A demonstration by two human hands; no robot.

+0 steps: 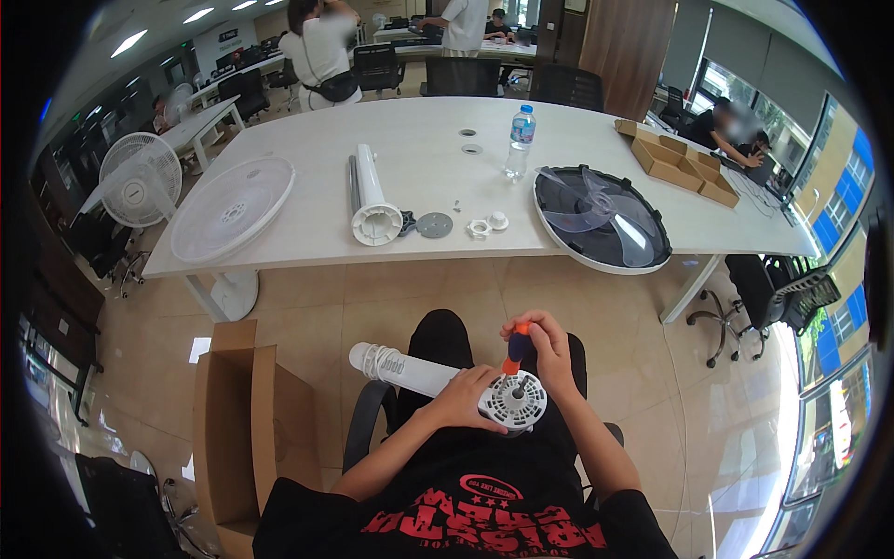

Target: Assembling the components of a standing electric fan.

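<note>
Across my lap lies a white fan motor head [533, 413] with a round slotted face and a metal shaft. Its white neck [421, 371] points left and has white cord looped round the far end. My left hand [461, 401] wraps round the side of the motor head and steadies it. In my right hand [548, 348] is a screwdriver [518, 348] with an orange and dark blue handle. The screwdriver stands nearly upright with its lower end at the upper left rim of the slotted face. Its tip is too small to make out.
The white table [307, 244] ahead bears a grille [233, 212], white tube [371, 191], grey disc [434, 224], white nut [479, 228], water bottle [520, 140], clear fan blades [596, 207] and cardboard tray [675, 163]. An open cardboard box [284, 424] stands on the floor at left.
</note>
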